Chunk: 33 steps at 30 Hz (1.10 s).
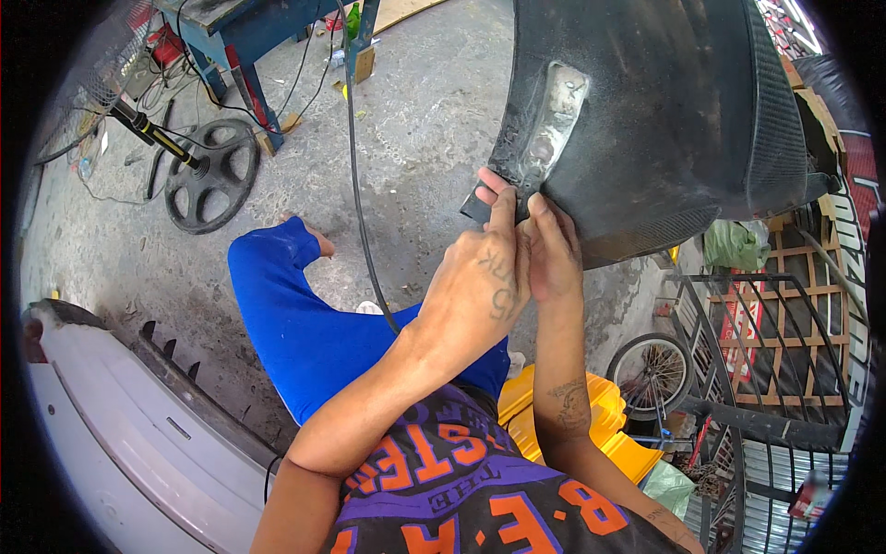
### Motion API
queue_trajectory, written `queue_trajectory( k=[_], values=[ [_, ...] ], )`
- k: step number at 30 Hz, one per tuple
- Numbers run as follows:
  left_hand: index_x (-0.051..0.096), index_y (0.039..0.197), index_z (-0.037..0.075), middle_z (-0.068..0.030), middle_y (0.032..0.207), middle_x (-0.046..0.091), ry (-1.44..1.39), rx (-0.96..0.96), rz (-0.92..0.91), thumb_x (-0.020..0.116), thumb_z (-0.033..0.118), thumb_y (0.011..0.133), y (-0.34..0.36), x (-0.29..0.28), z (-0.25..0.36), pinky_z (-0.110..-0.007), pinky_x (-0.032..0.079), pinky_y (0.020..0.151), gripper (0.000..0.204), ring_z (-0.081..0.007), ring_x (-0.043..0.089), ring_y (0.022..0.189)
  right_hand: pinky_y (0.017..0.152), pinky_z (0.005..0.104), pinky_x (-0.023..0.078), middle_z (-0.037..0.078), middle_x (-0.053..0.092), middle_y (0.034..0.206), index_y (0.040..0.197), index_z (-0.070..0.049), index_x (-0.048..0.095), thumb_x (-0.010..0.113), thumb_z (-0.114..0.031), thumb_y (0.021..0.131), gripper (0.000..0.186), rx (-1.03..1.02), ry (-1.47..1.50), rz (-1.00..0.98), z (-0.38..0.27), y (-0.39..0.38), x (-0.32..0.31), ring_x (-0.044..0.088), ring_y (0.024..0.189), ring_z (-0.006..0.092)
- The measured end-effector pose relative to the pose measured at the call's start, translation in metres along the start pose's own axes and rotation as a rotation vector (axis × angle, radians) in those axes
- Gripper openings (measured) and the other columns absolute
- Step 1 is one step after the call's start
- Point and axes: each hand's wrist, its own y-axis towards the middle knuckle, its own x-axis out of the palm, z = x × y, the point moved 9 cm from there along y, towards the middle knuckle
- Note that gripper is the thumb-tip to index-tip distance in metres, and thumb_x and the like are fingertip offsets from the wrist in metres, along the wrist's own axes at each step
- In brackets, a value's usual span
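Observation:
A large black curved car body panel (pixel 637 120), with a pale scuffed elongated recess (pixel 558 111) and carbon-look trim along its edges, rises in front of me. At its lower left corner, my left hand (pixel 484 277) is closed on the panel's edge, its index finger stretched along the dark corner. Close beside it, my right hand (pixel 554 249) pinches the same edge, thumb up front. Pink fingertips show past the corner; whose hand they belong to is hard to tell. Any small piece between the fingers is hidden.
A blue workbench (pixel 221 46) stands far left, near a black spoked wheel-shaped base (pixel 212 175) with a pole. A dark cable (pixel 355 166) hangs across the middle. A whitish car panel (pixel 120 434) lies lower left. To the right are yellow panels (pixel 572 406), a bicycle wheel (pixel 651 374) and black grilles (pixel 784 342).

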Motion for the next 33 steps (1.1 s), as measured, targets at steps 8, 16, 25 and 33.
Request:
queue_trajectory(
  k=[8,16,25,33],
  values=[
    [0.048,0.128,-0.014,-0.0327,0.067,0.059,-0.015,0.001,0.017,0.051,0.007,0.100,-0.0006,-0.0028,0.0004,-0.051,0.046,0.055,0.035,-0.0484,0.063,0.066,0.110,0.0450,0.041,0.027,0.057,0.138,0.118,0.006,0.067,0.061,-0.026,0.099,0.037,0.025,0.016,0.045,0.0012,0.0008,-0.0003,0.059,0.124,0.0306],
    [0.046,0.129,-0.015,-0.0320,0.067,0.059,-0.003,-0.005,0.014,0.052,0.007,0.100,-0.0013,-0.0024,-0.0025,-0.050,0.046,0.054,0.037,-0.0491,0.062,0.065,0.110,0.0435,0.041,0.025,0.059,0.136,0.119,0.005,0.067,0.061,-0.025,0.100,0.036,0.022,0.021,0.043,0.0000,0.0016,0.0022,0.060,0.121,0.0279],
    [0.046,0.128,-0.015,-0.0323,0.067,0.059,-0.009,0.006,0.027,0.052,0.006,0.100,-0.0010,-0.0035,-0.0011,-0.052,0.046,0.054,0.036,-0.0495,0.062,0.064,0.111,0.0427,0.040,0.024,0.061,0.134,0.120,0.005,0.066,0.059,-0.022,0.100,0.035,0.023,0.015,0.041,0.0002,0.0017,0.0002,0.060,0.120,0.0254],
    [0.043,0.129,-0.017,-0.0309,0.066,0.058,0.029,0.046,0.049,0.054,0.003,0.098,-0.0030,-0.0036,-0.0012,-0.052,0.045,0.054,0.039,-0.0485,0.061,0.062,0.112,0.0430,0.039,0.023,0.061,0.135,0.121,0.005,0.066,0.060,-0.022,0.100,0.035,0.034,0.020,0.031,0.0024,0.0023,0.0003,0.060,0.121,0.0260]
  ],
)
